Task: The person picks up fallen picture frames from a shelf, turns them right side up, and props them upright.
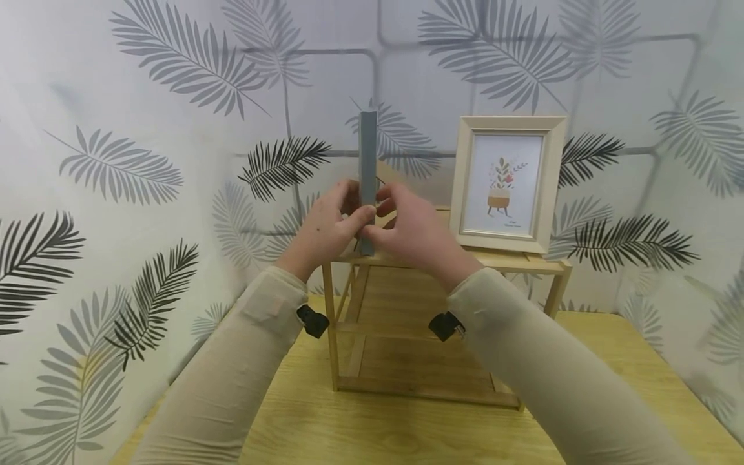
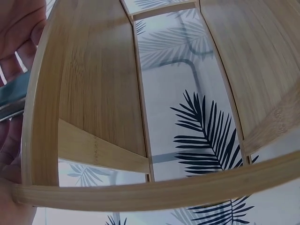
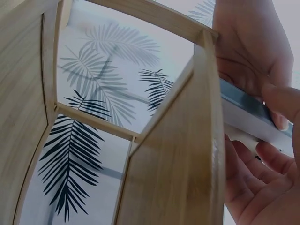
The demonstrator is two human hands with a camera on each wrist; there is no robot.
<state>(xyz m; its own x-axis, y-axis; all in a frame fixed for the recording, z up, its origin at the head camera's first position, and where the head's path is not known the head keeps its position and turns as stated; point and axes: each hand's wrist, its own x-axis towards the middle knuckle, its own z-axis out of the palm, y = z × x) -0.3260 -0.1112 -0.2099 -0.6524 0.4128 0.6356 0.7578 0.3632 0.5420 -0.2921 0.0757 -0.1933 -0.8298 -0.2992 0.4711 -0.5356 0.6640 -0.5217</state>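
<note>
A slim blue-grey book (image 1: pixel 367 155) stands upright on the left end of the wooden shelf's top board (image 1: pixel 442 258), its spine facing me. My left hand (image 1: pixel 322 226) holds it from the left, with the thumb across the spine. From the right, my right hand (image 1: pixel 421 232) grips it too, its thumb low on the spine close to the left thumb. Part of the book (image 3: pixel 243 105) shows between both hands in the right wrist view, beyond the shelf's post. The left wrist view has just a bit of the book (image 2: pixel 14 91) at its left edge.
A cream picture frame (image 1: pixel 467 181) with a plant print stands on the right end of the shelf top. A tan shape (image 1: pixel 392 175) shows partly behind the hands. The shelf stands on a yellow wood-grain table (image 1: pixel 360 433), close to a leaf-patterned wall covering (image 1: pixel 192 129).
</note>
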